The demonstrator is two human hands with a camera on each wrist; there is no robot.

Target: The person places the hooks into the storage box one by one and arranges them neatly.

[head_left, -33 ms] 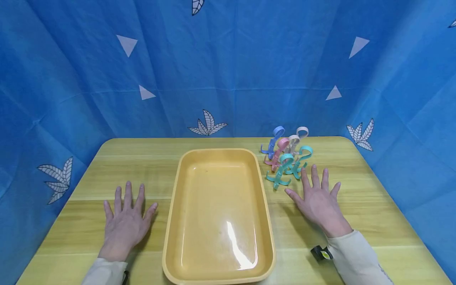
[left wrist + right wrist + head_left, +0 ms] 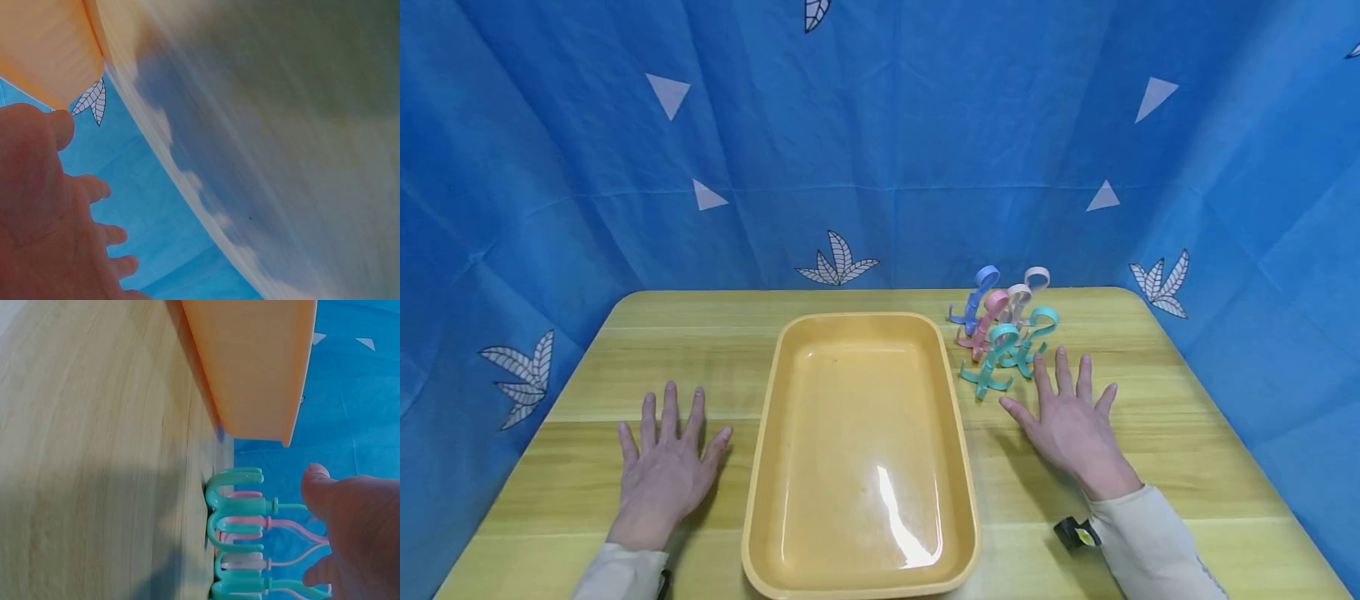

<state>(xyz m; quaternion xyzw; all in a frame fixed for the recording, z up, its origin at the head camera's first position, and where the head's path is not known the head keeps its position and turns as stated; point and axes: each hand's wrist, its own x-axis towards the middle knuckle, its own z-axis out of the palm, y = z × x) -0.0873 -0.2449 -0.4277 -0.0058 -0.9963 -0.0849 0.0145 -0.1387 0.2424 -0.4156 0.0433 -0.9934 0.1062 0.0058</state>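
In the head view, we see the left hand (image 2: 662, 479) at lower left, its fingers straight, spread and holding nothing. The right hand (image 2: 1078, 437), at lower right, is likewise fanned out and free, just beside some coloured hooks (image 2: 991, 362) right of centre. Between our hands, a yellow tray (image 2: 850, 433) takes up the lower middle of the table (image 2: 1187, 450).

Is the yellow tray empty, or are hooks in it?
Empty: the head view shows the tray bare inside, the hooks standing beside it.
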